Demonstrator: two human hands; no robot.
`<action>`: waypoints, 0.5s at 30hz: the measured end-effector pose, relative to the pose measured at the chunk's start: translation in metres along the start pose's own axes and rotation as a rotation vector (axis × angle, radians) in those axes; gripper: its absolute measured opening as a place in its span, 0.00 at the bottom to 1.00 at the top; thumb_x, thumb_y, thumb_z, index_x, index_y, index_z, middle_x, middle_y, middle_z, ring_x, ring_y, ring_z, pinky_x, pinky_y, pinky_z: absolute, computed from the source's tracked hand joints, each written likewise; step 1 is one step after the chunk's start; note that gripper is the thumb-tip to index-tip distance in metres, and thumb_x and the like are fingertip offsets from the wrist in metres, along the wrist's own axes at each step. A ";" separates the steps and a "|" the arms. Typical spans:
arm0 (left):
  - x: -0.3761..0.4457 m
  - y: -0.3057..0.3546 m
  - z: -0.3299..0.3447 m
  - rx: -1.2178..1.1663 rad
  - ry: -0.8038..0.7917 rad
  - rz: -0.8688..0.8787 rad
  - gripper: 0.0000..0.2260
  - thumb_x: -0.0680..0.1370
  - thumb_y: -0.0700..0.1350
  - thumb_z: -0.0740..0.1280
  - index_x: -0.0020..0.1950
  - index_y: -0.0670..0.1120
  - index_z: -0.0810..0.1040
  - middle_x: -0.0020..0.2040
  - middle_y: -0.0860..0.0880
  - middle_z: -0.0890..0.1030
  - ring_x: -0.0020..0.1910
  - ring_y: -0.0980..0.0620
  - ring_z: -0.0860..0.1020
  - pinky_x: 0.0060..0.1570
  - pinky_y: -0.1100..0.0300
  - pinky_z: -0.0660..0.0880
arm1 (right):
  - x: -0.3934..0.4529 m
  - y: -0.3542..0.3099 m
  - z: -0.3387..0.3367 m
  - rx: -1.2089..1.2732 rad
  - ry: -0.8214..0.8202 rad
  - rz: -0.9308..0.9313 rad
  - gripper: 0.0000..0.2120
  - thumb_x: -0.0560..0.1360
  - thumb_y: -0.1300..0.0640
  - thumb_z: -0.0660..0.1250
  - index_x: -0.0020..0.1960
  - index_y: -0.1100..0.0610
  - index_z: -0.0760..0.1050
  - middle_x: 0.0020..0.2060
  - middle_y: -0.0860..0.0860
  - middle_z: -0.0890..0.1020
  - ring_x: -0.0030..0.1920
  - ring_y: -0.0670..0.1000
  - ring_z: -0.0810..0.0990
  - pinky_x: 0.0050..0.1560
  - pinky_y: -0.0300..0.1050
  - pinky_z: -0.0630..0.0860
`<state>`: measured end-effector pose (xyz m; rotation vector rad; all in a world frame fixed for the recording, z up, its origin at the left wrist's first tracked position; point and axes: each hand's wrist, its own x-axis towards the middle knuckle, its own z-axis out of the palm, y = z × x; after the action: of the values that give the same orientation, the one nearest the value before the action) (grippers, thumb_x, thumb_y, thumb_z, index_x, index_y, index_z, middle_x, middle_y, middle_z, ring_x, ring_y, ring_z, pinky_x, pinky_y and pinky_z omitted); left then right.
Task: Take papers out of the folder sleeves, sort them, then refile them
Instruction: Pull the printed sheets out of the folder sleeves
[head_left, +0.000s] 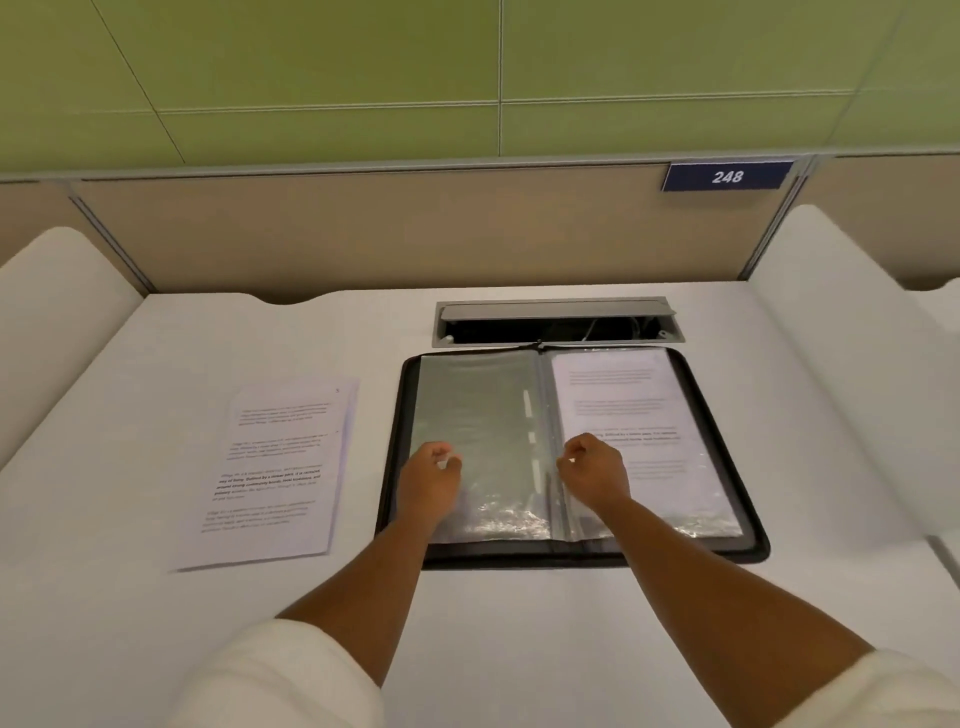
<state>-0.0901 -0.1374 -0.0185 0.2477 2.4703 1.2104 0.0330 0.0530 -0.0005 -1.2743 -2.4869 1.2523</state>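
Both hands (430, 475) (592, 470) over open folder (727, 415), papers (270, 467) beside
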 end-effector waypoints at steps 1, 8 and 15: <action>-0.003 0.004 0.008 0.001 -0.012 0.005 0.12 0.81 0.46 0.66 0.64 0.47 0.77 0.62 0.49 0.80 0.57 0.53 0.77 0.55 0.62 0.71 | 0.000 0.008 -0.005 -0.016 0.008 0.008 0.11 0.75 0.60 0.66 0.57 0.57 0.77 0.52 0.51 0.81 0.54 0.52 0.79 0.50 0.41 0.71; -0.024 0.030 0.052 0.114 -0.060 0.062 0.17 0.82 0.48 0.65 0.71 0.48 0.72 0.69 0.48 0.76 0.66 0.48 0.75 0.64 0.57 0.70 | -0.003 0.047 -0.034 -0.127 0.082 0.146 0.23 0.75 0.57 0.66 0.69 0.58 0.69 0.65 0.55 0.74 0.65 0.56 0.73 0.65 0.51 0.72; -0.032 0.034 0.074 0.166 -0.123 0.020 0.21 0.82 0.50 0.64 0.74 0.47 0.69 0.71 0.46 0.74 0.68 0.47 0.74 0.62 0.57 0.70 | -0.011 0.065 -0.046 -0.265 0.129 0.514 0.32 0.72 0.52 0.67 0.71 0.57 0.59 0.75 0.61 0.56 0.77 0.61 0.52 0.75 0.65 0.50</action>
<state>-0.0312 -0.0729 -0.0253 0.3814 2.4671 0.9681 0.1004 0.0951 -0.0129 -2.0845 -2.3709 0.8826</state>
